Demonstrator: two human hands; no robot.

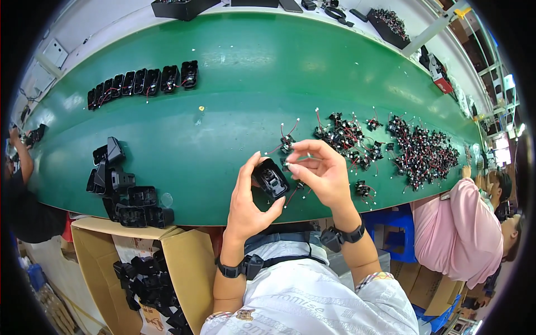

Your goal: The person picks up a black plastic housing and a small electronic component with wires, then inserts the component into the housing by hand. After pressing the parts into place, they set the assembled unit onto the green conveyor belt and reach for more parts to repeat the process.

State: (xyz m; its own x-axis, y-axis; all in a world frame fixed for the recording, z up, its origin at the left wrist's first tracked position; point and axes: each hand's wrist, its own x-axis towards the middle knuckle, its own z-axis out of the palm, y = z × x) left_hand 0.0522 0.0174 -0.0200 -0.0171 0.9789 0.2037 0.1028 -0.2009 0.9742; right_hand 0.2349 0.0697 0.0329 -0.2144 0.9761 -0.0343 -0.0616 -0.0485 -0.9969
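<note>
My left hand [245,196] is closed around a black plastic housing [271,178], thumb on one side and fingers on the other. The housing is tilted with its open, hollow side facing up. Beside it, my right hand [324,173] pinches a small wired part [287,165] between thumb and fingertips. Its details are partly hidden by the fingers. Just beyond the hands lies a small black part with red wires [287,143]. To the right of my right hand spreads a loose pile of similar wired parts [343,134].
A row of black housings [139,82] stands at the far left, wires hanging from several. Nearer left, more housings [134,206] are grouped near the green table's edge, above a cardboard box [192,268] of black parts. A larger wired pile [427,153] and a person in pink [460,229] are at right.
</note>
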